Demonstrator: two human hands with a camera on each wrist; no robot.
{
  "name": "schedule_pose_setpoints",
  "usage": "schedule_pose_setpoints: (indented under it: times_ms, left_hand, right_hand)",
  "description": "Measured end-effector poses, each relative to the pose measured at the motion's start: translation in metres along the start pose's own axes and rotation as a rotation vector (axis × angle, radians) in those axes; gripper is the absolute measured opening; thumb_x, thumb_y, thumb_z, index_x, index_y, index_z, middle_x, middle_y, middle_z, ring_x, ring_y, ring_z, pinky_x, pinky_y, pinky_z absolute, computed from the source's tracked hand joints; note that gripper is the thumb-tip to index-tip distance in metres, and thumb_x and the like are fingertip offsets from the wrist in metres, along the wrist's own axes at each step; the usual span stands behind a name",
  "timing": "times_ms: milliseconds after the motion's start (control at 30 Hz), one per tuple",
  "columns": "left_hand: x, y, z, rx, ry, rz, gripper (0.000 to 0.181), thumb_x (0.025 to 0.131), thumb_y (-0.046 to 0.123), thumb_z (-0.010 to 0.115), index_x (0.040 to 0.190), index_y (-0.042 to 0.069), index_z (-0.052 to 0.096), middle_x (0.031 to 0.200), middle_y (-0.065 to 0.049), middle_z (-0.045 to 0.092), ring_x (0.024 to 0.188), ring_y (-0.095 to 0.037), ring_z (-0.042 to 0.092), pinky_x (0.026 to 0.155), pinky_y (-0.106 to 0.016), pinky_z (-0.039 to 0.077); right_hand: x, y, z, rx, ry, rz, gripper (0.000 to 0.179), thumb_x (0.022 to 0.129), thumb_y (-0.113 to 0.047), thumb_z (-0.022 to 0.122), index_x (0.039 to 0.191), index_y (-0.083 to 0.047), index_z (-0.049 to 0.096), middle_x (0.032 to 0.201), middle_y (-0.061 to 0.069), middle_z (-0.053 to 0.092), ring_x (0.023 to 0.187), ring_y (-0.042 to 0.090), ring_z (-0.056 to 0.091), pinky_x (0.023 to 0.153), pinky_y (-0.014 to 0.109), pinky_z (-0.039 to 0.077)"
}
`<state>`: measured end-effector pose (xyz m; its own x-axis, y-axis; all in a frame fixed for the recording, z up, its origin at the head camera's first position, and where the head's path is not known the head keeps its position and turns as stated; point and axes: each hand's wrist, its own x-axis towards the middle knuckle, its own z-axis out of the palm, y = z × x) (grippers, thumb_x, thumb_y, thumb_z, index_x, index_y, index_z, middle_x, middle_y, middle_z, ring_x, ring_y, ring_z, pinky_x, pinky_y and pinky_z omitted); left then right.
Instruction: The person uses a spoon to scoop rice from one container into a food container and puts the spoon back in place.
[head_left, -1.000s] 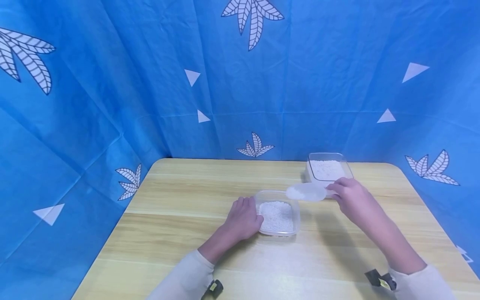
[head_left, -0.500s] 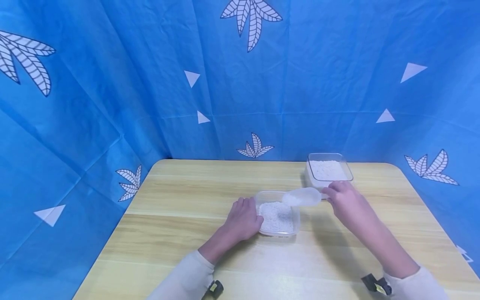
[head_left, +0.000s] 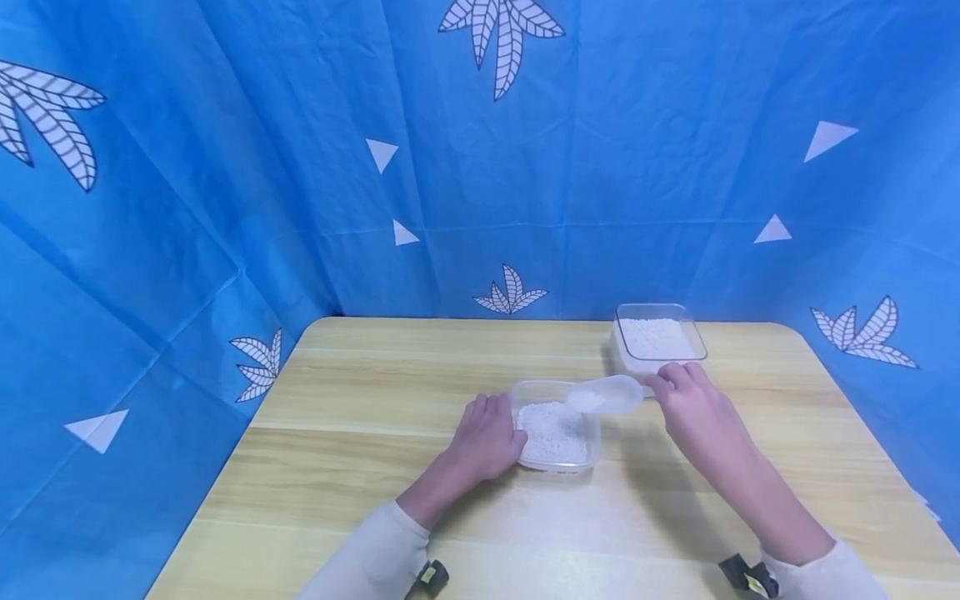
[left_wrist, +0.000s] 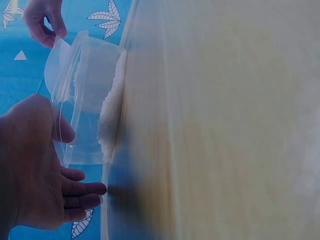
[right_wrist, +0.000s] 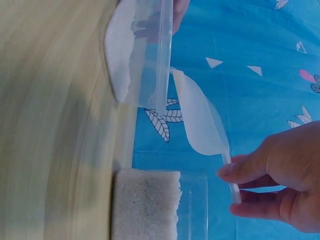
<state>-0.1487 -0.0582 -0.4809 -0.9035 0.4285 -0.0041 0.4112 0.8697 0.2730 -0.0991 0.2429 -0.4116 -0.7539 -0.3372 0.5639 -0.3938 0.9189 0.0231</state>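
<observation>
My left hand point(head_left: 487, 437) grips the left side of a clear plastic container point(head_left: 558, 467), thumb at its rim and fingers along the outside. White grains point(head_left: 553, 435) cover the bottom of this container. My right hand point(head_left: 693, 404) pinches the thin handle of a translucent white scoop point(head_left: 613, 393) between thumb and fingers. Its bowl points left, with the lip overlapping the container's back right corner, and some white grains show near the lip. In the right wrist view the scoop point(right_wrist: 202, 122) tilts with its lip close to the container's rim.
A second clear box point(head_left: 626, 360) holding more white grains stands behind the right hand, near the back edge of the wooden table point(head_left: 337, 483). A blue patterned cloth point(head_left: 300, 167) hangs behind and beside the table.
My right hand has brought the scoop slightly left and down, so its lip now overlaps the near container's rim. The left hand and both containers stay in place.
</observation>
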Motion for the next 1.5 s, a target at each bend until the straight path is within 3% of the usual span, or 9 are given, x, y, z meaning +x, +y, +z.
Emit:
schedule_pose_setpoints:
  times_ms: [233, 467, 767, 1133, 1500]
  left_hand:
    - [0.000, 0.000, 0.000, -0.003, -0.003, -0.003, 0.040, 0.098, 0.035, 0.046, 0.119, 0.001, 0.050, 0.100, -0.007, 0.051, 0.096, -0.023, 0.041, 0.099, -0.040, 0.039]
    - [0.002, 0.000, 0.001, -0.001, 0.000, -0.001, 0.039, 0.098, 0.035, 0.047, 0.117, 0.002, 0.050, 0.099, -0.006, 0.051, 0.095, -0.023, 0.041, 0.098, -0.040, 0.039]
    - [0.001, 0.001, -0.003, 0.005, 0.005, -0.006, 0.038, 0.096, 0.034, 0.049, 0.115, 0.001, 0.051, 0.097, -0.007, 0.051, 0.095, -0.024, 0.041, 0.097, -0.041, 0.039]
    - [0.001, 0.002, -0.001, 0.013, -0.007, -0.013, 0.042, 0.097, 0.035, 0.048, 0.119, 0.000, 0.050, 0.100, -0.008, 0.051, 0.097, -0.024, 0.041, 0.098, -0.040, 0.038]
    - [0.003, 0.000, 0.002, 0.009, 0.006, -0.009, 0.038, 0.096, 0.035, 0.045, 0.115, 0.002, 0.050, 0.099, -0.007, 0.052, 0.096, -0.024, 0.042, 0.099, -0.040, 0.039]
  right_hand:
    - [-0.004, -0.003, -0.002, -0.035, 0.037, -0.035, 0.038, 0.071, 0.022, 0.069, 0.105, 0.005, 0.072, 0.097, 0.020, 0.066, 0.090, 0.036, 0.058, 0.058, 0.044, 0.056]
    - [-0.008, -0.005, 0.001, -0.078, 0.054, -0.094, 0.039, 0.067, 0.022, 0.075, 0.104, 0.010, 0.069, 0.099, 0.024, 0.067, 0.091, 0.039, 0.059, 0.065, 0.045, 0.058]
    - [-0.012, -0.009, 0.006, -0.104, 0.090, -0.128, 0.043, 0.065, 0.022, 0.078, 0.106, 0.012, 0.069, 0.099, 0.025, 0.066, 0.090, 0.038, 0.059, 0.065, 0.043, 0.059]
    - [-0.015, -0.010, 0.013, -0.131, 0.177, -0.191, 0.018, 0.081, 0.013, 0.064, 0.100, 0.014, 0.065, 0.092, 0.027, 0.062, 0.084, 0.040, 0.057, 0.058, 0.041, 0.056]
    - [-0.015, -0.005, 0.008, -0.137, 0.133, -0.175, 0.032, 0.073, 0.019, 0.072, 0.104, 0.012, 0.066, 0.098, 0.026, 0.067, 0.088, 0.040, 0.061, 0.056, 0.041, 0.058]
